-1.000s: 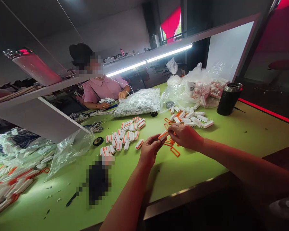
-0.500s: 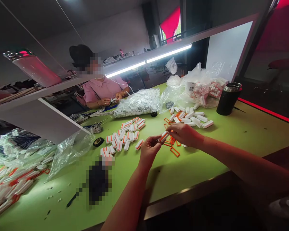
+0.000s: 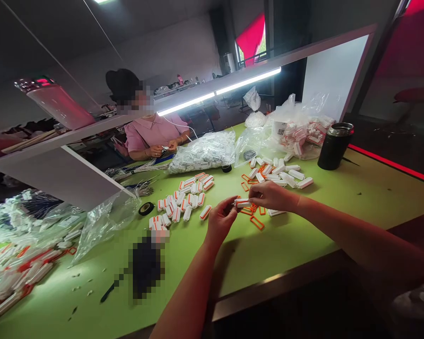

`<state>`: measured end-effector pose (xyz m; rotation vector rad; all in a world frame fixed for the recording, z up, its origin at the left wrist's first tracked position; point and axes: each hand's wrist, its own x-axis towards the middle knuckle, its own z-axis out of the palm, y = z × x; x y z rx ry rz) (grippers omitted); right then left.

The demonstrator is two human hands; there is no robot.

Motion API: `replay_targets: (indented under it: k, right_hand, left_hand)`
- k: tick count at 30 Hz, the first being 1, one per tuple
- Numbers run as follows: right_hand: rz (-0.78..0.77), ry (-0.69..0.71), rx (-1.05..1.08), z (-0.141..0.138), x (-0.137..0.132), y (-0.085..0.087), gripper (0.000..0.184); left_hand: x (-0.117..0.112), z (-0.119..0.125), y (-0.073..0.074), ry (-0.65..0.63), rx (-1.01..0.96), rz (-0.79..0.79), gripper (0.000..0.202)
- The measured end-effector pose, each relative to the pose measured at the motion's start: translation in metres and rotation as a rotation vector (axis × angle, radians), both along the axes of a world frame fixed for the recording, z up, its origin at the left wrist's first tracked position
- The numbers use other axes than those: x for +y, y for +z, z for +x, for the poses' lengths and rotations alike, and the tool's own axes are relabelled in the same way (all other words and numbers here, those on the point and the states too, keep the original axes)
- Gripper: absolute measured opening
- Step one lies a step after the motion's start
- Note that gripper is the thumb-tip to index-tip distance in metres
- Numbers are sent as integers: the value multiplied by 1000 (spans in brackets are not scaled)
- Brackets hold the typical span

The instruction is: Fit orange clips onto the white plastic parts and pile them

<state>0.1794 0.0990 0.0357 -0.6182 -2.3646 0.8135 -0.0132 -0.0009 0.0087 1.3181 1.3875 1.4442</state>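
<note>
Between my two hands is a small white plastic connector housing (image 3: pixel 242 203) with an orange strip, held just above the green table (image 3: pixel 286 249). My left hand (image 3: pixel 222 219) pinches its left end. The fingers of my right hand (image 3: pixel 273 195) are closed on its right end. Under and behind my right hand lie several loose orange rectangular frames (image 3: pixel 257 222) and a heap of white housings (image 3: pixel 288 178). Left of my hands is a group of white housings with orange strips (image 3: pixel 189 200).
A clear bag of white parts (image 3: pixel 203 153) stands at the back. Black tumbler (image 3: pixel 335 146) and a bag of orange-white parts (image 3: pixel 304 134) are at right. Black tape roll (image 3: pixel 146 208), a plastic bag (image 3: pixel 108 221) and piled parts (image 3: pixel 17 278) lie left. A co-worker (image 3: pixel 155 134) sits opposite.
The housing between my hands has turned from slanted to nearly level, its orange strip now less visible. My right hand has shifted slightly to the right. The view has shifted slightly.
</note>
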Motion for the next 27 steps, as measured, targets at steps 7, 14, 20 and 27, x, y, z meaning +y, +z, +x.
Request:
replay_targets:
  k: [7, 14, 20, 27]
  right_hand:
    - [76, 37, -137, 1, 1, 4, 10]
    - [145, 51, -122, -6, -13, 3, 12]
    - [102, -2, -110, -7, -15, 4, 14]
    - [13, -54, -102, -7, -18, 10, 12]
  left_hand:
    - [0, -1, -1, -99, -106, -49, 47]
    - [-3, 6, -2, -157, -98, -76, 43]
    - [-4, 4, 1, -184, -166, -77, 47]
    - [-1, 2, -2, -140, -238, -140, 43]
